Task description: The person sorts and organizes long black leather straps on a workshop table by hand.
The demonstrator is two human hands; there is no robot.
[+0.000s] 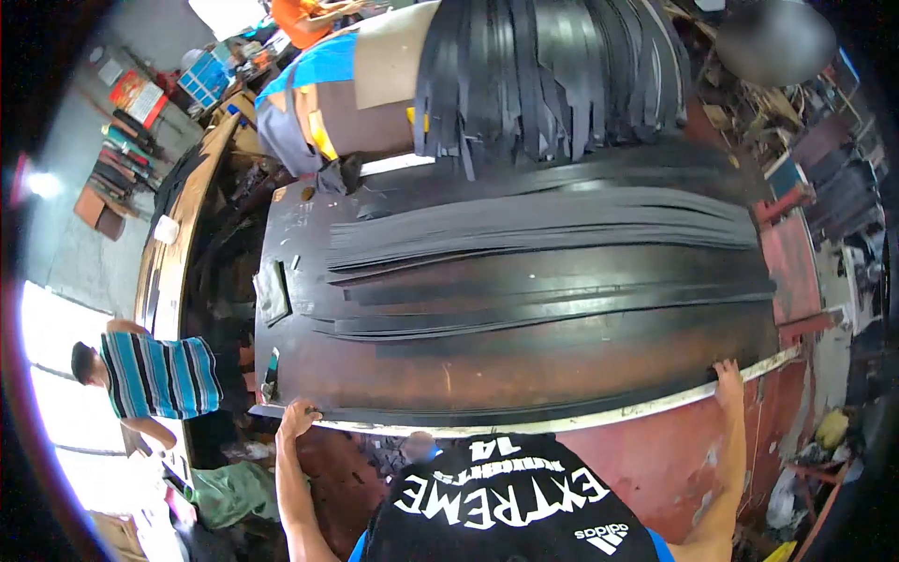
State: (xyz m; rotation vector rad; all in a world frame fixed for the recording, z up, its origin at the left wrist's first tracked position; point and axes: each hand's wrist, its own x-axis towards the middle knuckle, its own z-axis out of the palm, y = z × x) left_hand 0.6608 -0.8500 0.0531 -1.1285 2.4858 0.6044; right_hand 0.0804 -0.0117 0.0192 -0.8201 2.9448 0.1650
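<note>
At the near left corner of the dark work table point(449, 370), my left hand point(300, 419) rests on the end of a long thin black strip point(487, 415), its fingers curled over the edge. That strip runs along the table's front edge toward the right. My right hand point(728, 375) lies at the near right edge, fingers bent onto the strip's far end. Farther back, a wide bundle of dark grey strips point(552, 223) stretches across the table, with several looser black strips point(449, 323) in front of it.
Many black strips point(552, 75) hang over a covered pile at the back. A cutter-like tool point(272, 367) and a folded grey cloth point(272, 293) lie at the table's left. A person in a striped shirt point(161, 375) stands left; another in orange point(302, 21) is behind.
</note>
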